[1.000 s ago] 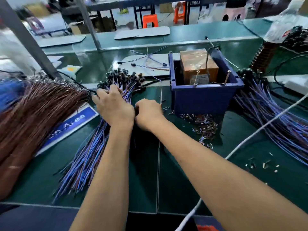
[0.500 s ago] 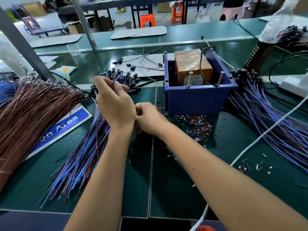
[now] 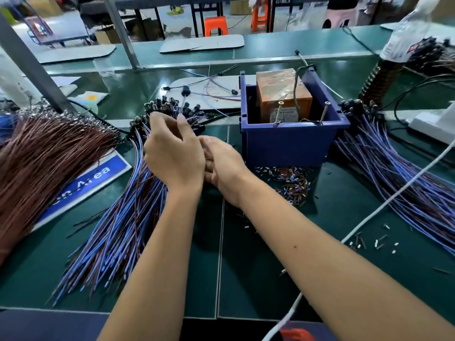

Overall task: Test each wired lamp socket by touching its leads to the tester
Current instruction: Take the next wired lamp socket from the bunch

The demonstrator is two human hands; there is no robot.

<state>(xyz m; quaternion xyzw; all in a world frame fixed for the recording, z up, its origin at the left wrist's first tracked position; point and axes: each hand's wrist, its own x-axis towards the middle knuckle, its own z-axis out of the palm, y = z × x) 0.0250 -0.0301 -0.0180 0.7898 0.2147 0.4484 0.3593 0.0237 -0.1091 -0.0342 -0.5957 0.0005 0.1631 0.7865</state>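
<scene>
Your left hand pinched one wired lamp socket by its thin leads, lifted above the untested bundle; your right hand curled against it, grip hidden. The piece looked light and floppy, best held near the bared ends. A moment before, both hands sat lower on the pile; the tester in its blue bin waited just right.

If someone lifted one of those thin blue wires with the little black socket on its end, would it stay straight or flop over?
Probably flop: the thin blue wired sockets curve and fan loosely across the green bench. The one the left hand pinches bends upward already. Likely light, though the black socket end might dangle.
</scene>
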